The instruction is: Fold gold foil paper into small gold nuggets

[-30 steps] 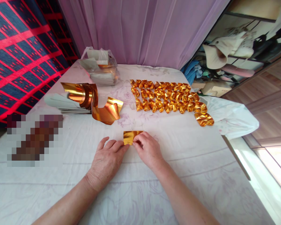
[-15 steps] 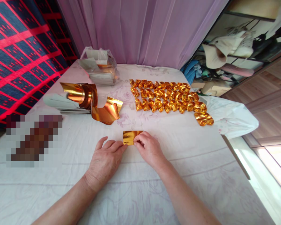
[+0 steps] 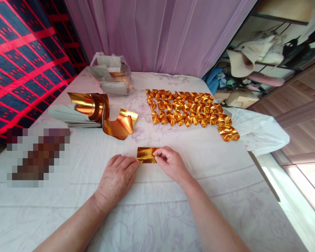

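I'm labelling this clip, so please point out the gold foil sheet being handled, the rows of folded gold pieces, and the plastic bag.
gold foil sheet (image 3: 146,155), head view, on its flat middle.
folded gold pieces (image 3: 185,108), head view, centre of the rows.
plastic bag (image 3: 111,75), head view, on its front wall.

one gold sheet (image 3: 146,155), two hands (image 3: 117,178)
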Motion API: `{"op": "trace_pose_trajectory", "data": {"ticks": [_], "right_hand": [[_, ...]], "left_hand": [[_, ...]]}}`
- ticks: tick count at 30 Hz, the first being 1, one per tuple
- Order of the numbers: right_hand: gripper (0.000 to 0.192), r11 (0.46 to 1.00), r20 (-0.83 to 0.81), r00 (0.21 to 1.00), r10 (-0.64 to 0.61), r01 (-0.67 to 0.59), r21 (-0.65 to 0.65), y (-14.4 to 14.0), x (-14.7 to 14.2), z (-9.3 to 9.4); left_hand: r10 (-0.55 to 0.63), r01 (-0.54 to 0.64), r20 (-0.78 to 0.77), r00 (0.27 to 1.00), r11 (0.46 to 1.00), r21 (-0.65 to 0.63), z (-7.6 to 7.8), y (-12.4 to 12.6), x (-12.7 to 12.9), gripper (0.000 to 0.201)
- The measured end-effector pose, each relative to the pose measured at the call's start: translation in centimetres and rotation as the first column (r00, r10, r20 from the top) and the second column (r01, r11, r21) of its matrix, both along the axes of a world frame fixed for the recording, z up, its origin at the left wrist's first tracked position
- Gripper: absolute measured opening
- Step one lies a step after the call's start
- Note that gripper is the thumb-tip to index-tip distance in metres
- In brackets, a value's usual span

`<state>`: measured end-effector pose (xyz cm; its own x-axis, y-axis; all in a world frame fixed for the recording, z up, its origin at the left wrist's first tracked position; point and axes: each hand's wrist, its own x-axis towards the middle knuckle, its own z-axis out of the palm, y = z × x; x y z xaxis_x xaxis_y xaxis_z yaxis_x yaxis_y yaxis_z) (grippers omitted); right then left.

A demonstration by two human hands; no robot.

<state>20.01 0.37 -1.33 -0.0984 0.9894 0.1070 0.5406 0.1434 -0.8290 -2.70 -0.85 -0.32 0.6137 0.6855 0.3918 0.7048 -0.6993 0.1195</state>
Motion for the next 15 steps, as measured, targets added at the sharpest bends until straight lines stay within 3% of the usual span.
{"op": "trace_pose_trajectory", "data": {"ticks": [9,12,15], "right_hand": [[0.022,0.992,-0.054,0.998,0.043,-0.049,-0.116,0.0,0.7,0.7],[0.029,0.988,-0.029,0.995,0.099,-0.101,-0.115,-0.1,0.7,1.0],[0.025,0.986,0.000,0.989,0.149,-0.149,-0.072,-0.2,0.7,0.9]], "left_hand": [[0.093,-0.090,0.040,0.995,0.994,-0.058,-0.3,0.1,0.2,0.023],[0.081,-0.080,0.031,0.996,0.996,-0.033,-0.4,0.1,0.2,0.032],[0.057,-0.056,0.042,0.998,0.998,-0.029,-0.5,0.1,0.2,0.027]]}}
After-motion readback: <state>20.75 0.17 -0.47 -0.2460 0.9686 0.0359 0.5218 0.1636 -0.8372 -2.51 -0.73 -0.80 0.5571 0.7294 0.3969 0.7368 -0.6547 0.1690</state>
